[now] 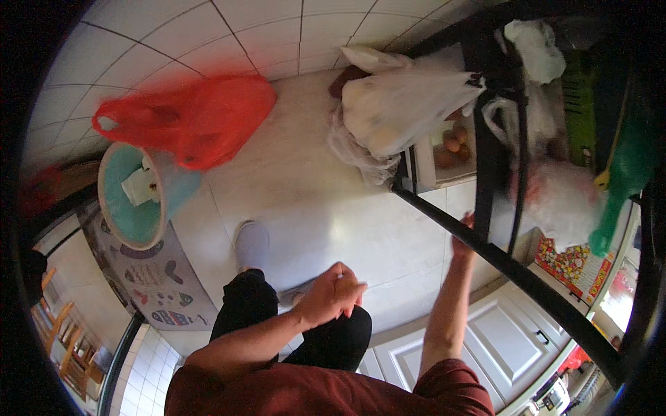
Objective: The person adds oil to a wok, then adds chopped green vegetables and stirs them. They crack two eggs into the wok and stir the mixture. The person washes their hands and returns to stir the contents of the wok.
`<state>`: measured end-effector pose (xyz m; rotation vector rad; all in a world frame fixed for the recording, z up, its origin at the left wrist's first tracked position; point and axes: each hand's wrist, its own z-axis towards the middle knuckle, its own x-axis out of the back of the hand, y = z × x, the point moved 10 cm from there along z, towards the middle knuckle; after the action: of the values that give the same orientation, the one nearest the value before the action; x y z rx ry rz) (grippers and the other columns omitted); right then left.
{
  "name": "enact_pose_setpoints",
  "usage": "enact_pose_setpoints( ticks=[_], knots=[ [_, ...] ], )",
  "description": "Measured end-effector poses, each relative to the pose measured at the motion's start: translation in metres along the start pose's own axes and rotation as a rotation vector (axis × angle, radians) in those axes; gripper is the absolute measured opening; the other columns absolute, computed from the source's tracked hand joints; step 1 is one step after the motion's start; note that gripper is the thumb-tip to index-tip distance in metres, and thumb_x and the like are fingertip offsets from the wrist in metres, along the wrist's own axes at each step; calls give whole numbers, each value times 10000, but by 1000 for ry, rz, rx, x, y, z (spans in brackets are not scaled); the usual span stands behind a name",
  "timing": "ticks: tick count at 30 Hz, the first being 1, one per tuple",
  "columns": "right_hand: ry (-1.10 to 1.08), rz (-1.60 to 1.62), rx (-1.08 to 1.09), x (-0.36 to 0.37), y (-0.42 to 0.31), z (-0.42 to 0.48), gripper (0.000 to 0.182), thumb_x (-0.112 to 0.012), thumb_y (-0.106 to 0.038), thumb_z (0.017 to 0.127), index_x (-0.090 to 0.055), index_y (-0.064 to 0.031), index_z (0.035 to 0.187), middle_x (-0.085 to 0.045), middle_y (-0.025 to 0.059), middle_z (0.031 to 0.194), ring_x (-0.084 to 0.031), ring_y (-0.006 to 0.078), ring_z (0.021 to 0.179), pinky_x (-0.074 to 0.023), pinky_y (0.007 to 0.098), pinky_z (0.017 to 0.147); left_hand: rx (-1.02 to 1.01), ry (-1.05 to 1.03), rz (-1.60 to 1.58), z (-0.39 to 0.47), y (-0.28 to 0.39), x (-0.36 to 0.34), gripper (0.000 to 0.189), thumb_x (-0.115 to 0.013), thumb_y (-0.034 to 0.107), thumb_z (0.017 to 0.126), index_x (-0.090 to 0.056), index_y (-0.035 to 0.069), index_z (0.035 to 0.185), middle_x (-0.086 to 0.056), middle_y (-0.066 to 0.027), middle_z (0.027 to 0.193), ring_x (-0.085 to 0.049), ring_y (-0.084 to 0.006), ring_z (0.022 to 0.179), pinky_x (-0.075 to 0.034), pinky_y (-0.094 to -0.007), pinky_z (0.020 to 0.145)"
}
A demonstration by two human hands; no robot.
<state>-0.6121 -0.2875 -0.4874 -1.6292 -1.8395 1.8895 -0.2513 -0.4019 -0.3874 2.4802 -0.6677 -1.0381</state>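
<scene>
My left hand hovers over my black-trousered knee with its fingers loosely curled, and nothing shows in them. At the right, my right hand reaches up to a black rack frame; the frame's bars partly cover it, so I cannot tell whether it grips. Behind the post stands a white bin on the rack's lower level, with brown round items inside. White plastic bags, filled and tied, hang or rest just above it.
A red plastic bag lies by the tiled wall, beside a light-blue bucket holding white waste. A fish-patterned mat lies at left. More bags and a green item fill the rack. White cabinets stand at right.
</scene>
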Motion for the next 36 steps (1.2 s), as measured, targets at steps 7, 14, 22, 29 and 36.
enact_pose_setpoints(
  ticks=[7, 14, 22, 29, 36],
  knots=[
    [575, 364, -553, -82, 79, -218, 220, -565, -234, 835, -559, -38, 935, -584, 92, 870, -550, 172, 693, -462, 208, 552, 24, 174, -155, -8, -54, 37, 357, -569, 401, 844, -512, 49, 833, -585, -57, 739, -569, -128, 627, -419, -242, 465],
    [444, 382, -787, -215, 45, -311, 172, -606, -200, 809, -539, -114, 942, -551, 70, 892, -501, 151, 695, -396, 213, 477, 212, 205, -251, -107, -67, 22, 233, -619, 334, 826, -575, 134, 936, -593, -4, 796, -592, -112, 690, -451, -227, 505],
    [307, 567, -601, -338, -91, -364, 285, -536, -275, 841, -553, -59, 1026, -529, 118, 918, -492, 177, 706, -395, 228, 477, 160, -79, -181, -218, 25, -105, 285, -563, 205, 862, -519, 104, 1125, -569, -37, 946, -567, -117, 834, -484, -246, 595],
    [193, 621, -39, -431, -216, -433, 446, -595, -127, 802, -444, -31, 1210, -505, 132, 1158, -496, 244, 1067, -444, 344, 876, 255, -524, -165, -294, 92, -240, 312, -453, 254, 926, -444, 47, 1160, -553, -106, 1021, -569, -187, 927, -517, -278, 680],
    [293, 406, 359, -482, -281, -550, 574, -664, -76, 759, -404, -83, 1271, -473, 138, 1226, -478, 260, 1136, -401, 378, 957, 472, -704, -104, -381, 92, -341, 366, -369, 319, 959, -445, 60, 1205, -558, -95, 1011, -578, -175, 888, -492, -271, 721]
  ],
)
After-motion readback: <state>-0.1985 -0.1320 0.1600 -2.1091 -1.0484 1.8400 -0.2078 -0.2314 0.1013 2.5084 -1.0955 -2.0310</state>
